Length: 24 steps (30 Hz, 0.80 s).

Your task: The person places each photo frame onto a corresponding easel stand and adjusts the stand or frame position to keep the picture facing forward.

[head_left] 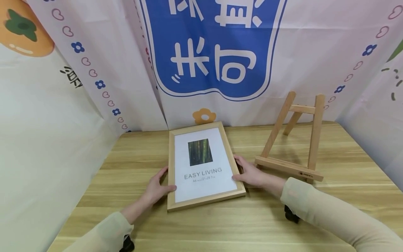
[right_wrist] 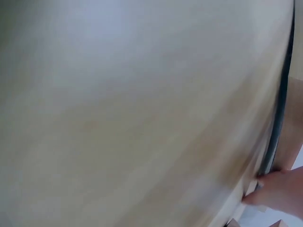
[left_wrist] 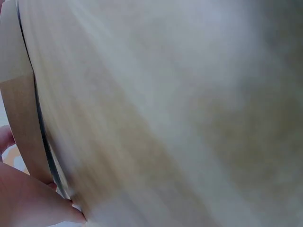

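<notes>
A light wooden picture frame (head_left: 206,198) lies face up on the table, slightly turned, its white insert (head_left: 189,189) printed "EASY LIVING" below a small dark forest picture (head_left: 200,152). My left hand (head_left: 155,189) grips its left side low down, thumb over the front border. Opposite it, my right hand (head_left: 252,174) grips the right side with thumb on the border and fingers along the outer edge. In the left wrist view the frame's side (left_wrist: 23,118) runs down to the left hand (left_wrist: 33,198). The right wrist view catches the right hand (right_wrist: 279,189) at the frame's dark lower edge.
A wooden tabletop easel (head_left: 289,164) stands right of the frame, close beside the right forearm. Behind the wood-grain table (head_left: 126,168) hangs a white printed cloth (head_left: 299,63) with a blue emblem. More cloth (head_left: 41,140) closes off the left side.
</notes>
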Each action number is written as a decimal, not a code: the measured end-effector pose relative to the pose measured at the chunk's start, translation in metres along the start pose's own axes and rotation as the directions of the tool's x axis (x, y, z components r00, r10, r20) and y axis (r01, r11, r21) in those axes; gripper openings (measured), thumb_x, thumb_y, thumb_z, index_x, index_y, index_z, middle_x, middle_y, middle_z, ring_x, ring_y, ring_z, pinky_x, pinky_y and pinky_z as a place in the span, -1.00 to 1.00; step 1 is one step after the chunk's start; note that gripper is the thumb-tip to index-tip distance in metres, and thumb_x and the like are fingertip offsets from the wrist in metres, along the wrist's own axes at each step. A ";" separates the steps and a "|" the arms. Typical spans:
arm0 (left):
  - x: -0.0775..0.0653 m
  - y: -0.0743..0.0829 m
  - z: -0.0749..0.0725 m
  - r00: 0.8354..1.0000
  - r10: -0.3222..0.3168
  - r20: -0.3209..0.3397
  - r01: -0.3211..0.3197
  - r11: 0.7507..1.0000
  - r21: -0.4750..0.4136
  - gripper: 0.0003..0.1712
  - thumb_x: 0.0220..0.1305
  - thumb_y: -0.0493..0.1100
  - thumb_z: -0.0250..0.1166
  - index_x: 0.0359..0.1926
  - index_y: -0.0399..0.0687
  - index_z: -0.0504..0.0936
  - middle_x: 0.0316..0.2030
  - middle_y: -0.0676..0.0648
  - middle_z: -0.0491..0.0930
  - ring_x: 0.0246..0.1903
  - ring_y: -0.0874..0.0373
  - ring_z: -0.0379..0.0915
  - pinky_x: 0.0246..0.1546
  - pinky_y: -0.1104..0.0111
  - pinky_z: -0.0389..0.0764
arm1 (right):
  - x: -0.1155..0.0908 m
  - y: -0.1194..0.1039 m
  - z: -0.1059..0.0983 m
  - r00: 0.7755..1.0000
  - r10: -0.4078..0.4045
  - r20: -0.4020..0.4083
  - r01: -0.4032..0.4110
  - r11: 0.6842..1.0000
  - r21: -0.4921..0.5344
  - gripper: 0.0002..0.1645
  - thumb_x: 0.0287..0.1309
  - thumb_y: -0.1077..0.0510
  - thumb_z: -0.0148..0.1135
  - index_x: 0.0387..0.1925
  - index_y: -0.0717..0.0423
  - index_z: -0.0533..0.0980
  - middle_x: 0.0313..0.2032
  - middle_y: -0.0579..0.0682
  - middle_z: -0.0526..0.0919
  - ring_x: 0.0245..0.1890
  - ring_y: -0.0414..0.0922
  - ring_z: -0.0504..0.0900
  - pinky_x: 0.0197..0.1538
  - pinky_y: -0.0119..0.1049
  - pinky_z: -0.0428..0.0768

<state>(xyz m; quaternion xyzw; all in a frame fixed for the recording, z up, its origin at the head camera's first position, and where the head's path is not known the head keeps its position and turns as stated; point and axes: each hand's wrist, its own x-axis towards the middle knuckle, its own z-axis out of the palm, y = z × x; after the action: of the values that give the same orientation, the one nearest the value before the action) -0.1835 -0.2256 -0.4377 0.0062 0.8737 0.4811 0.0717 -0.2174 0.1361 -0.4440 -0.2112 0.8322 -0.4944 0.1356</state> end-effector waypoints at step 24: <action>-0.019 0.042 -0.026 0.998 0.055 -0.023 -0.059 0.924 -0.379 0.06 0.13 -0.48 0.32 0.53 0.00 -0.04 0.39 -0.40 0.11 0.29 -0.25 0.21 0.08 0.36 0.51 | -0.001 -0.033 -0.018 0.996 -0.080 -0.044 0.090 0.950 0.300 0.00 0.17 0.51 0.13 0.47 0.38 -0.23 0.46 0.39 -0.20 0.17 0.40 0.37 -0.09 -0.10 0.67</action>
<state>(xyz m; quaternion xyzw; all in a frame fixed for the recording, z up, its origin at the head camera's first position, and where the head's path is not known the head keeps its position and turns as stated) -0.1704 -0.2264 -0.3866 0.0148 0.7640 0.6429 0.0524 -0.2168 0.1362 -0.4064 -0.2159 0.7391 -0.6242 0.1321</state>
